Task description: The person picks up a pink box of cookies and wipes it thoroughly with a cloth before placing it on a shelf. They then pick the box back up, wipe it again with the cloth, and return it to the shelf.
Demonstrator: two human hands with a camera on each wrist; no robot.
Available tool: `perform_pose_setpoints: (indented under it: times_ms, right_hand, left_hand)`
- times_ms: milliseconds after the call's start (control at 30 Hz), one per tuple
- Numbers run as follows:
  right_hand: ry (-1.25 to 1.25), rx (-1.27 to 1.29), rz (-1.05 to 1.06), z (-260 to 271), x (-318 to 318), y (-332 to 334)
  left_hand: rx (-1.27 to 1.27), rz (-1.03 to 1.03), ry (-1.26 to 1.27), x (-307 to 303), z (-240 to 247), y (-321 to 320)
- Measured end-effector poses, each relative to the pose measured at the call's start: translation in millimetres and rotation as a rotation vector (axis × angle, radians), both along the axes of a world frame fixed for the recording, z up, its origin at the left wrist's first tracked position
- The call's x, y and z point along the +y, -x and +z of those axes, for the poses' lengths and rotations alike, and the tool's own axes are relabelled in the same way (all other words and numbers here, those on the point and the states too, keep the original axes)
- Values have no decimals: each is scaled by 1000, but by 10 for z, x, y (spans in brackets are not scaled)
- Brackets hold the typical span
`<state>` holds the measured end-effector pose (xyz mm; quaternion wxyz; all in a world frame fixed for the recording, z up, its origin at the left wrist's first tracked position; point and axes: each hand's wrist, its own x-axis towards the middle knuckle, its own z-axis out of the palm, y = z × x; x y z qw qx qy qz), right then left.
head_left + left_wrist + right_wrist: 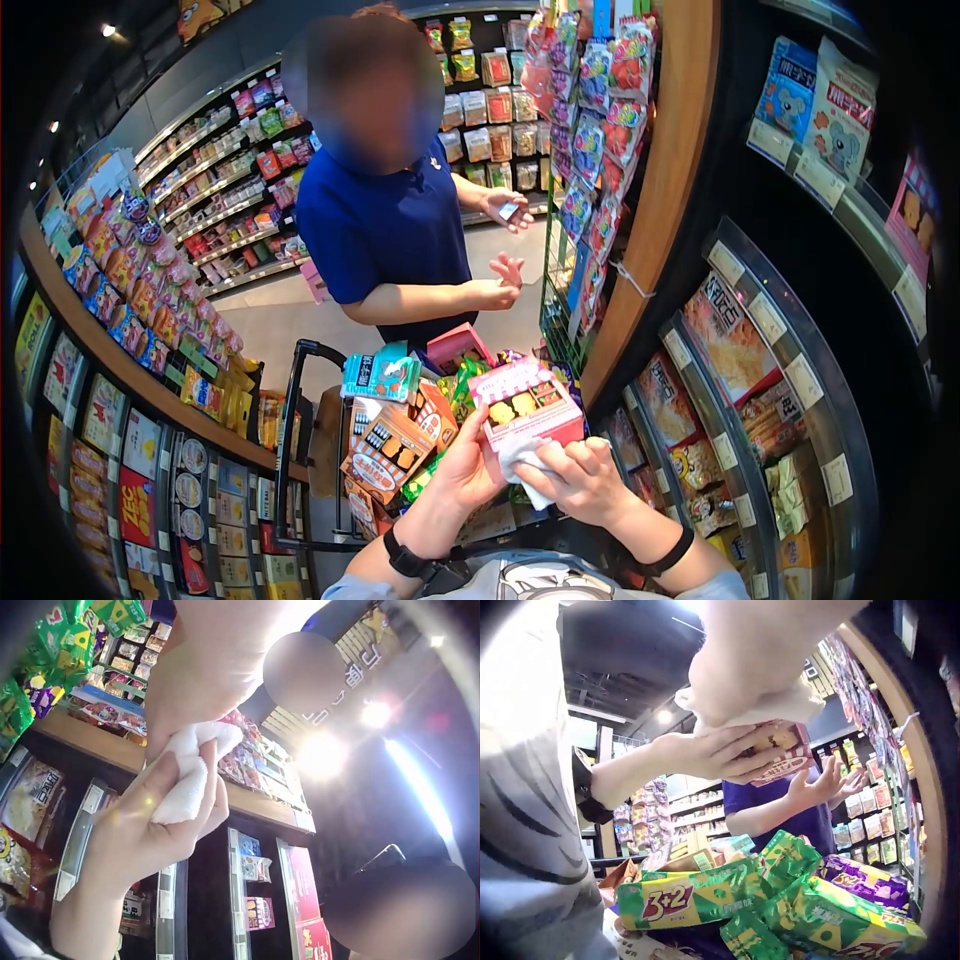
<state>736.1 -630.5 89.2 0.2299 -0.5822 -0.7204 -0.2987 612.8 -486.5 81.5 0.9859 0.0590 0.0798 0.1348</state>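
Note:
In the head view a pink box with cookie pictures is held by my left hand, its fingers along the left side and beneath. My right hand pinches a white cloth against the box's lower front edge. From the left wrist view, the cloth is bunched between the fingers of my right hand. The right wrist view shows my left hand with fingers spread across the box. Below the hands lies a heap of packages, with an orange-brown box and a teal pack.
A shopping cart with a black handle holds the packages. Across it stands a person in a blue shirt, hands raised in front. Shelves of snacks line both sides, and a wooden post with hanging candy bags rises at the right.

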Motion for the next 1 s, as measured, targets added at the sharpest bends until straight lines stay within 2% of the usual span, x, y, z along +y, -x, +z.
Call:
perform_pose_setpoints:
  times_ms: [67,133,200,267,400,433,467,533,567,600,700,733,867,933,1000]
  right_hand:
    - [-22,3,15,-12,-22,-68]
    - [52,110,-5,-47,-62,-166]
    - [80,138,-38,-79,-87,-261]
    - [100,355,-213,-88,-92,-355]
    - [92,1121,-102,-65,-3,-465]
    - [125,1567,-9,-63,57,-446]
    - [105,1816,84,6,100,-441]
    - [226,2194,192,-116,212,-627]
    - [320,2355,370,13,248,-621]
    - [356,2402,404,64,260,-602]
    - [294,2156,326,453,245,-309]
    - [304,2154,336,441,257,-248]
    - [227,1348,74,342,214,-46]
    - [170,786,154,240,265,21]
    - [297,568,192,142,257,146]
  left_hand:
    - [-45,-26,76,18,-79,28]
    - [35,34,0,15,-54,48]
    - [21,56,46,74,-80,118]
    - [64,102,-41,117,-51,191]
    - [33,151,28,220,-176,284]
    - [36,154,-18,249,-205,303]
    - [40,160,-14,258,-205,308]
    - [2,173,58,281,-195,324]
    - [10,178,44,286,-204,334]
    - [23,182,31,283,-216,347]
    - [117,203,-30,219,-181,426]
    - [127,182,-58,207,-146,454]
    - [288,198,-194,95,-167,482]
    - [321,185,-220,28,-156,456]
    - [337,158,-228,40,-348,399]
